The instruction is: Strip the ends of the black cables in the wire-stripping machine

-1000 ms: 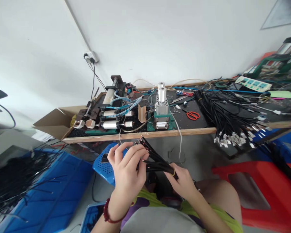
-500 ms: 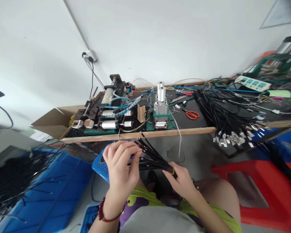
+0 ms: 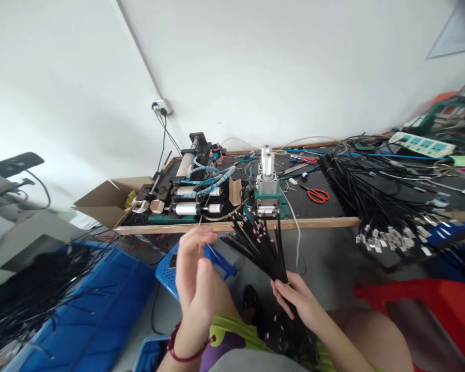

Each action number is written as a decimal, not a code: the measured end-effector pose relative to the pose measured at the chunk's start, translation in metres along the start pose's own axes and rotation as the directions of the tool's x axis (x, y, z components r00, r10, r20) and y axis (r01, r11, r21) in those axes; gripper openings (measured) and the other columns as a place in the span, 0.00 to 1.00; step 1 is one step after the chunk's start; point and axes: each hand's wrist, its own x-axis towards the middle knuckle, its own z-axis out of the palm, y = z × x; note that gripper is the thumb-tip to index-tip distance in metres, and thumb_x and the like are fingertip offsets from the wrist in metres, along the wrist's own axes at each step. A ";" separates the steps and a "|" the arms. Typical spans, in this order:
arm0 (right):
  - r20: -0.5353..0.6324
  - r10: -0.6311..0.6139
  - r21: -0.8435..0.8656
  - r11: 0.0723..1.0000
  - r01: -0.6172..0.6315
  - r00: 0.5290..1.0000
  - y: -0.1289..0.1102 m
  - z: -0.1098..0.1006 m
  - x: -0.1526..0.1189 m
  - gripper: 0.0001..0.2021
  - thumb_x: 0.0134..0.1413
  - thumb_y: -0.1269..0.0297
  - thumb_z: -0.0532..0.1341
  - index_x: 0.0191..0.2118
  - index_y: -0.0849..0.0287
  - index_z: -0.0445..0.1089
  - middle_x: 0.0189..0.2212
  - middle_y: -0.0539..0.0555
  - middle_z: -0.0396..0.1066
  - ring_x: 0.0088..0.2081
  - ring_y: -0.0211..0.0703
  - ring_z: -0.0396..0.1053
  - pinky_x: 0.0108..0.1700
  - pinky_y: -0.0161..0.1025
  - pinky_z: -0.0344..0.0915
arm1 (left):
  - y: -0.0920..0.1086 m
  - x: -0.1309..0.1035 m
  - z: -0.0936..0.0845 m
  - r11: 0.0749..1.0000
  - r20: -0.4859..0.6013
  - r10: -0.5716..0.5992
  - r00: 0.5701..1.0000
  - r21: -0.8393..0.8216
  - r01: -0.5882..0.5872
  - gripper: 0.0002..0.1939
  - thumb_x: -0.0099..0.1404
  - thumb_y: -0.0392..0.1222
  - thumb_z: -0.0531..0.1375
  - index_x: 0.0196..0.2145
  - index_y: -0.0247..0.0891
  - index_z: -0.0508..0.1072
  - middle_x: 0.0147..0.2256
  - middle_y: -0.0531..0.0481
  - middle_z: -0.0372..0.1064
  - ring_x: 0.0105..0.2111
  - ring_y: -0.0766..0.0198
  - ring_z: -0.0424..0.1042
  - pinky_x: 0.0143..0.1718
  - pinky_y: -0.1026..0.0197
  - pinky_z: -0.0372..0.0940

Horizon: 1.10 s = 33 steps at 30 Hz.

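My right hand (image 3: 296,297) is wrapped round a bundle of black cables (image 3: 266,253), close to a yellow tie. The cables' upper ends fan out, showing small pinkish and pale tips, while the lower part hangs down over my lap. To the left of the fanned ends, my left hand (image 3: 197,274) is raised with its fingers apart from the thumb and nothing in it. Beyond the bundle, at the bench edge, stands a small press (image 3: 267,181) with silver cylinders on a green base.
On the bench (image 3: 333,223) lie red-handled scissors (image 3: 316,195) and a large cable bundle (image 3: 352,201) with white connectors. A pneumatic fixture (image 3: 189,196) and cardboard box (image 3: 101,201) sit left. Blue bins (image 3: 101,310), a blue stool (image 3: 166,274) and a red stool (image 3: 418,294) stand below.
My left hand has come away from the cable ends and opened. The bundle in my right hand has swung more upright, its ends now spread. The view has shifted slightly.
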 end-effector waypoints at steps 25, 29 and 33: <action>0.135 0.010 0.394 0.917 -0.063 0.991 0.018 0.007 -0.015 0.28 0.66 0.36 0.65 0.31 0.60 0.72 0.09 0.42 0.58 0.12 0.31 0.46 0.22 0.35 0.46 | 0.000 -0.026 0.049 0.945 -0.002 -0.295 0.955 0.145 0.292 0.39 0.70 0.36 0.68 0.69 0.57 0.53 0.62 0.43 0.63 0.52 0.55 0.78 0.44 0.55 0.79; 0.120 0.015 0.397 0.916 -0.061 0.993 0.017 0.009 -0.014 0.28 0.66 0.35 0.65 0.31 0.59 0.72 0.09 0.42 0.57 0.12 0.31 0.47 0.22 0.34 0.47 | -0.002 -0.025 0.048 0.938 0.019 -0.244 0.970 0.258 0.231 0.30 0.70 0.34 0.66 0.63 0.52 0.61 0.58 0.44 0.66 0.57 0.51 0.75 0.52 0.50 0.77; 0.096 0.015 0.385 0.922 -0.052 0.995 0.016 0.010 -0.015 0.30 0.65 0.34 0.65 0.29 0.59 0.72 0.09 0.42 0.56 0.12 0.31 0.46 0.22 0.35 0.48 | -0.009 -0.027 0.047 0.944 0.053 -0.194 0.980 0.283 0.172 0.22 0.72 0.32 0.65 0.59 0.49 0.66 0.57 0.44 0.67 0.60 0.51 0.74 0.61 0.44 0.71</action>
